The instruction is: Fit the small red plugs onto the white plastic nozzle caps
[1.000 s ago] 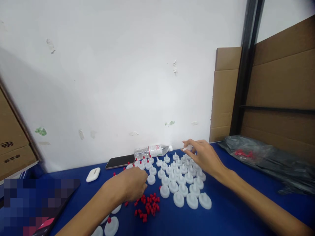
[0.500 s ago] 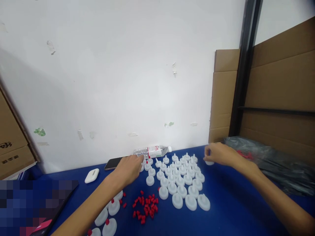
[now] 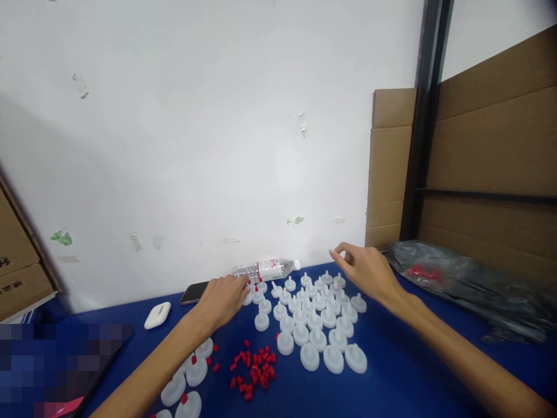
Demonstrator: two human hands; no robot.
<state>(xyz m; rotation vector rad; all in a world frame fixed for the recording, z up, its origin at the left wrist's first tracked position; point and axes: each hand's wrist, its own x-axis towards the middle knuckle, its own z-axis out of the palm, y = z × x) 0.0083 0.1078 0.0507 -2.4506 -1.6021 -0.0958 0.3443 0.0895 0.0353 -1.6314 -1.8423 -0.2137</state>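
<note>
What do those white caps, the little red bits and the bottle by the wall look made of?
White caps: likely moulded plastic, matt and uniform in shape. Red bits: probably plastic too, solid colour; finish too small to tell. Bottle: clear, see-through plastic it seems, with a printed label.

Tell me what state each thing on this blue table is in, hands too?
water bottle, lying on its side, capped.
phone, flat, screen dark.
white case, closed.
white caps, upright in rows, nozzles bare.
red-tipped caps, red tips fitted.
red tips, loose pile.
black bag, crumpled.
left hand, on the far-left caps, grip hidden.
right hand, above the rows, open.
</note>
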